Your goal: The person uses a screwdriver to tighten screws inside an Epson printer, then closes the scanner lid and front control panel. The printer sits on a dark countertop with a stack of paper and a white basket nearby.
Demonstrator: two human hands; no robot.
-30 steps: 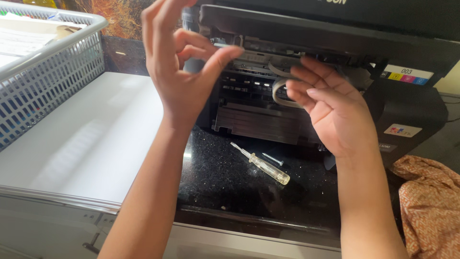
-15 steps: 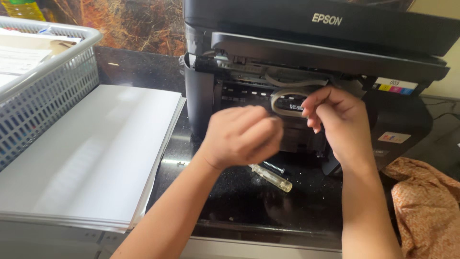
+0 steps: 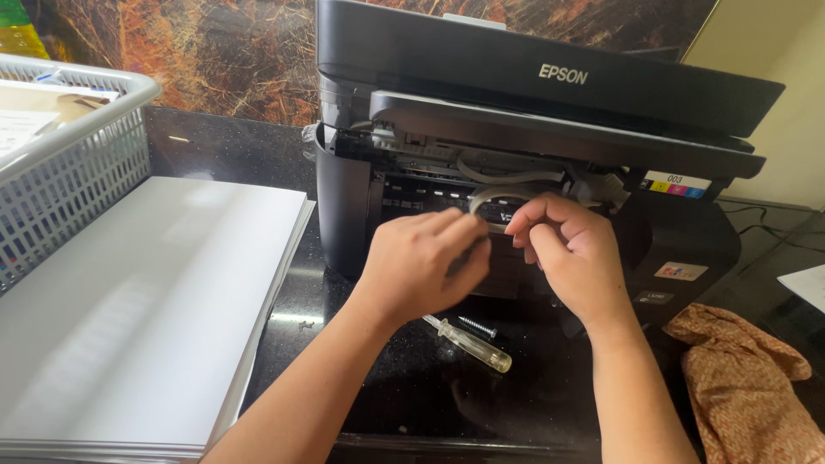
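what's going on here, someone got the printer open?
Yes. A person has both hands inside the opened front of a black printer whose scanner lid is propped up. The left hand and right hand meet at a pale curved band or cable in the mechanism; what each grip actually pinches is hidden. On the dark counter below lie a clear-handled screwdriver and a loose screw. A paper stack and white basket sit left, an orange cloth right.
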